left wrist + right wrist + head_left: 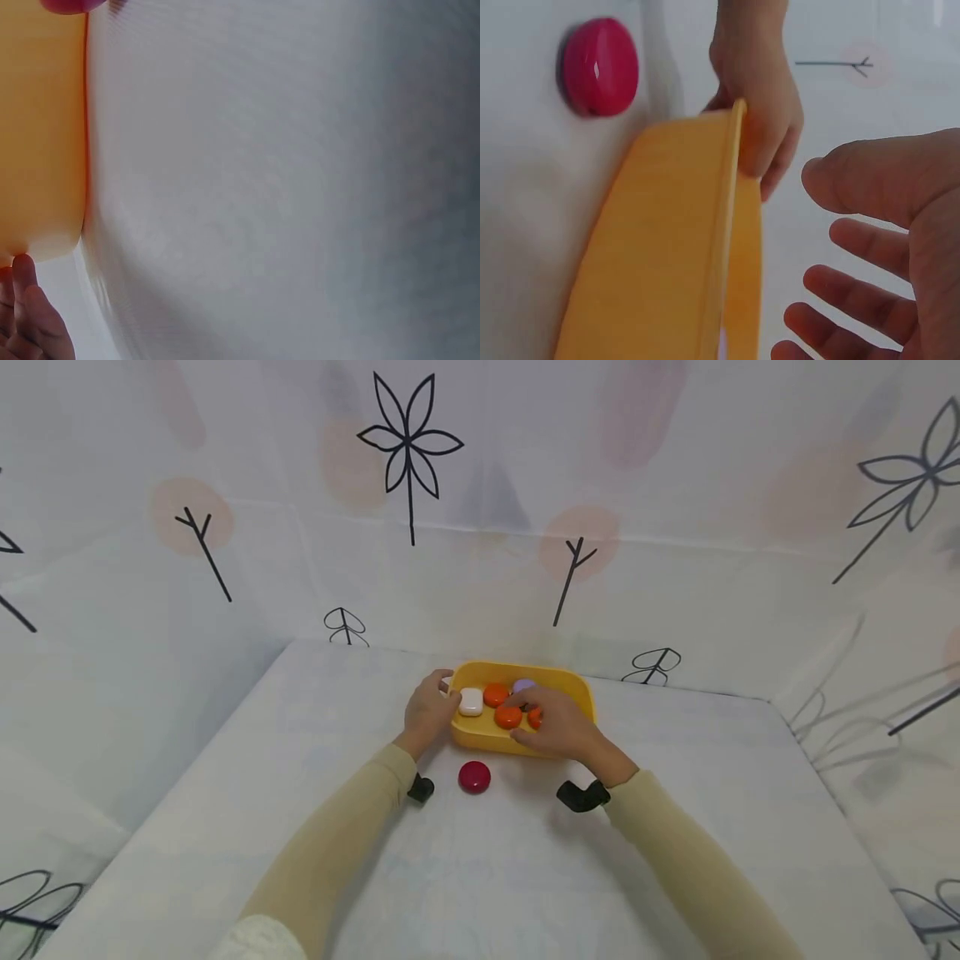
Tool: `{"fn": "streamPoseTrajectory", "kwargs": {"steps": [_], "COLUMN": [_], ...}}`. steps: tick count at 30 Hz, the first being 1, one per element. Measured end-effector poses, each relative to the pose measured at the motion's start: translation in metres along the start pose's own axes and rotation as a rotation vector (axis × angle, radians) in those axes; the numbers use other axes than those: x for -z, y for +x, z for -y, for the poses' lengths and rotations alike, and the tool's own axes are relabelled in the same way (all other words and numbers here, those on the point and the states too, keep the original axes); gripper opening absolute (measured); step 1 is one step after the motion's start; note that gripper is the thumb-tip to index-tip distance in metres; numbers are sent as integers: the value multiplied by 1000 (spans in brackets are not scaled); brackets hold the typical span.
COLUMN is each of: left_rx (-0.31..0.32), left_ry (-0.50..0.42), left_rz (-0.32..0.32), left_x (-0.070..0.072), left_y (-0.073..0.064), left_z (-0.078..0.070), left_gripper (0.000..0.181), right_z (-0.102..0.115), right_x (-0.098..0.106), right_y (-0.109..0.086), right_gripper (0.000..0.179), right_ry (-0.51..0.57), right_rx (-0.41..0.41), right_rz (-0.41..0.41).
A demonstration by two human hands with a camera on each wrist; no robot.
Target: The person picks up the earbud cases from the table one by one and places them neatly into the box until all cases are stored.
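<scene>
A yellow plastic tray (483,741) stands toward the back of the table. My left hand (429,712) grips its left end, the thumb over the rim. Inside lie a white squarish piece (471,702), several round orange-red pieces (507,717) and a purple piece (522,684). Above the tray's right half hovers my right hand (562,725), hiding part of the contents. In the right wrist view its fingers (836,289) are spread and loosely bent, with nothing between them and the thumb. A dark red round piece (475,777) sits on the table in front of the tray.
The white table (480,877) is bordered at the back and sides by a pale hanging cloth (480,585) with plant drawings. Black wrist-camera mounts (583,797) jut from both wrists, close to the table's surface.
</scene>
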State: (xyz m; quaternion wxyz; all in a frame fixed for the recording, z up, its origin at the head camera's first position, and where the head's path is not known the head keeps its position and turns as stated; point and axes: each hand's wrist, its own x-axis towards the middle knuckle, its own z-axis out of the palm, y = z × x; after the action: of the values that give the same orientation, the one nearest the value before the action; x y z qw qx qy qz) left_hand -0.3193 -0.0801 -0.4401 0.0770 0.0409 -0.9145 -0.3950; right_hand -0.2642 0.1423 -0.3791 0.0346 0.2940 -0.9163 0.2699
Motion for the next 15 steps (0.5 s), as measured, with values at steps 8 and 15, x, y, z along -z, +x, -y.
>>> {"fn": "streamPoseTrajectory", "kwargs": {"steps": [8,15], "left_rx": [2,1], "left_ry": [0,-6], "left_rz": [10,6], "left_x": [0,2], "left_y": [0,-2], "left_z": [1,-1], "left_gripper": [45,44], "right_z": [-26,-46], "right_x": [0,-2], "right_y": [5,12], "right_gripper": [41,37], "right_ry": [-22,21], "right_rx": [-103,-118], "right_rz": [10,10]}}
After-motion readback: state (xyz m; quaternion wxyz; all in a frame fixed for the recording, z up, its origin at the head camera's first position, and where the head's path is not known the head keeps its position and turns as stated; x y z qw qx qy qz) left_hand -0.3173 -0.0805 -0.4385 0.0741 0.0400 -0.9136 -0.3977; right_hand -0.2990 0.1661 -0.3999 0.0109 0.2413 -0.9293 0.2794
